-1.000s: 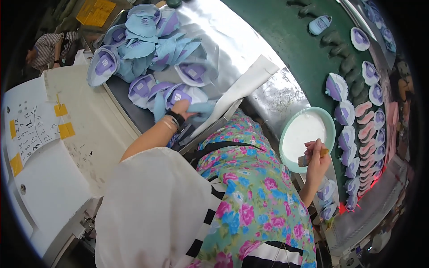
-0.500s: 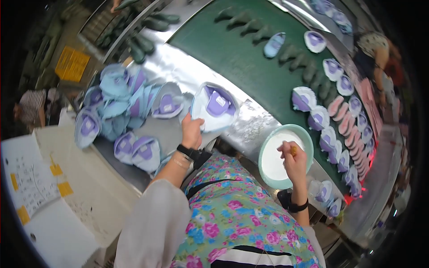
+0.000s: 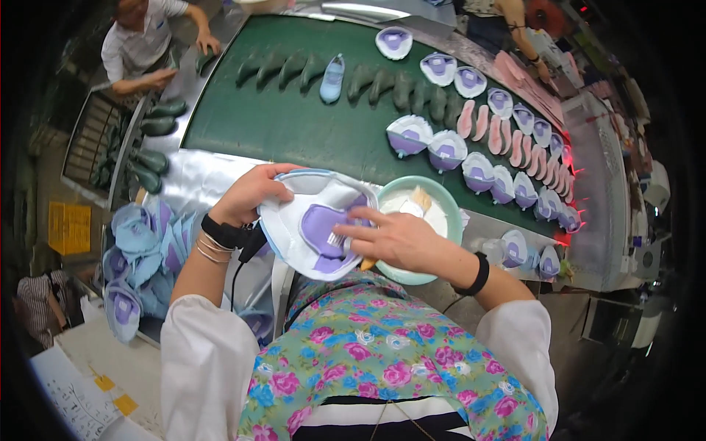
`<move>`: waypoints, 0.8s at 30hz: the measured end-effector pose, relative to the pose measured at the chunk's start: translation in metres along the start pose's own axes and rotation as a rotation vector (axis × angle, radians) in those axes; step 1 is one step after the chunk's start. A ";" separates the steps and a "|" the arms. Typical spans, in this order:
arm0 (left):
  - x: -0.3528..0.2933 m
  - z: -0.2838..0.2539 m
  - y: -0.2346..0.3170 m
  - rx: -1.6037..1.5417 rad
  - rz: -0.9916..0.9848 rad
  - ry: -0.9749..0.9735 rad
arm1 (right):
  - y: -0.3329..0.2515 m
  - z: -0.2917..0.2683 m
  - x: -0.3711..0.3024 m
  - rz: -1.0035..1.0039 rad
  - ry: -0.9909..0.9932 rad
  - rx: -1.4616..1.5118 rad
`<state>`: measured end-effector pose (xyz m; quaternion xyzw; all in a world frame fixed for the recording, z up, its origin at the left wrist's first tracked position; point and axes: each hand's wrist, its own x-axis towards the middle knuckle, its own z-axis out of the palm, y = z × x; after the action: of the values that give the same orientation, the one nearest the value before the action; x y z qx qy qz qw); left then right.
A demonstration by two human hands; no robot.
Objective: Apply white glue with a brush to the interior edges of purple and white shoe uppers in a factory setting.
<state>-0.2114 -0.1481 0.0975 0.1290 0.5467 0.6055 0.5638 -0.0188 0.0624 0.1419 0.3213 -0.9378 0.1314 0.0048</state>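
My left hand point(image 3: 246, 195) grips the rim of a white and purple shoe upper point(image 3: 312, 220), thumb on the inside. The upper's hollow side faces me, above the apron. My right hand point(image 3: 401, 239) reaches over it with the fingers at the purple tongue. Tucked in that hand is a brush point(image 3: 421, 198), its pale bristles pointing away from the upper and its orange handle end showing below the palm. Just behind the right hand stands a pale green bowl point(image 3: 457, 220) of white liquid, partly covered by the hand.
Stacked uppers point(image 3: 140, 250) lie at the left. On the green conveyor belt point(image 3: 243, 121) are dark shoe lasts point(image 3: 404, 92), a blue shoe point(image 3: 332, 79), pink insoles point(image 3: 506, 136) and rows of uppers point(image 3: 447, 149). A co-worker point(image 3: 143, 40) handles lasts at far left; another person's arm point(image 3: 518, 33) is far right.
The view has swung round, bringing the far-left co-worker into sight. My right hand has left the bowl with the brush and come to the upper, which my left hand now holds tilted toward me.
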 end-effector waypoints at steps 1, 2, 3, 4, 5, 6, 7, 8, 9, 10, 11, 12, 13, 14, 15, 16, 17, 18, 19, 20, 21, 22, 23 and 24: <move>0.005 -0.012 -0.004 -0.130 0.091 -0.096 | -0.006 -0.006 -0.005 0.082 -0.002 0.094; 0.010 -0.021 -0.007 -0.259 0.179 -0.194 | -0.011 -0.012 -0.012 0.162 -0.001 0.189; 0.008 -0.007 -0.005 -0.323 0.239 -0.118 | -0.013 -0.014 -0.023 0.177 0.020 0.171; 0.005 0.011 -0.006 -0.325 0.349 -0.063 | -0.014 -0.015 -0.034 0.272 0.124 0.235; 0.015 0.023 -0.021 -0.169 0.370 -0.049 | -0.013 -0.013 -0.043 0.376 0.236 0.310; 0.018 0.037 -0.041 -0.019 0.401 -0.025 | -0.014 -0.014 -0.048 0.389 0.258 0.305; 0.015 0.061 -0.058 0.096 0.410 -0.054 | -0.016 -0.013 -0.052 0.465 0.290 0.438; 0.015 0.084 -0.075 0.209 0.415 -0.093 | -0.019 -0.010 -0.055 0.549 0.324 0.571; 0.013 0.103 -0.092 0.277 0.523 -0.055 | -0.021 -0.005 -0.055 0.497 0.309 0.702; 0.012 0.121 -0.099 0.337 0.631 -0.015 | -0.026 -0.006 -0.054 0.514 0.325 0.710; 0.012 0.131 -0.099 0.229 0.673 0.033 | -0.031 -0.011 -0.052 0.552 0.243 0.820; 0.014 0.133 -0.099 0.234 0.657 0.015 | -0.033 -0.016 -0.052 0.588 0.160 0.928; 0.014 0.134 -0.101 0.204 0.670 0.037 | -0.034 -0.017 -0.054 0.603 0.189 0.949; 0.014 0.135 -0.104 0.173 0.679 0.061 | -0.033 -0.017 -0.058 0.622 0.200 0.965; 0.014 0.135 -0.106 0.203 0.662 0.083 | -0.033 -0.018 -0.064 0.647 0.183 0.972; 0.013 0.131 -0.111 0.205 0.634 0.070 | -0.032 -0.016 -0.069 0.670 0.158 0.979; 0.012 0.124 -0.115 0.131 0.510 0.152 | -0.026 -0.001 -0.082 0.622 0.263 0.935; 0.007 0.115 -0.121 0.060 0.380 0.236 | -0.024 0.006 -0.092 0.713 0.341 0.918; -0.002 0.105 -0.122 0.512 0.406 0.248 | -0.020 0.015 -0.103 0.819 0.434 0.919; -0.011 0.110 -0.127 0.513 0.370 0.235 | -0.014 0.027 -0.116 0.927 0.524 0.915; -0.020 0.119 -0.127 0.414 0.301 0.163 | -0.006 0.044 -0.132 1.028 0.601 0.866; -0.028 0.125 -0.129 0.315 0.234 0.094 | 0.002 0.063 -0.151 1.127 0.677 0.810; -0.037 0.118 -0.141 0.383 0.111 0.073 | 0.007 0.081 -0.169 1.152 0.677 0.823; -0.040 0.116 -0.137 0.381 0.094 0.059 | 0.013 0.096 -0.186 1.302 0.588 0.655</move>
<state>-0.0346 -0.1530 0.0473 0.2410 0.6612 0.5200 0.4841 0.1284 0.1597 0.0284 -0.3560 -0.8110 0.4574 0.0799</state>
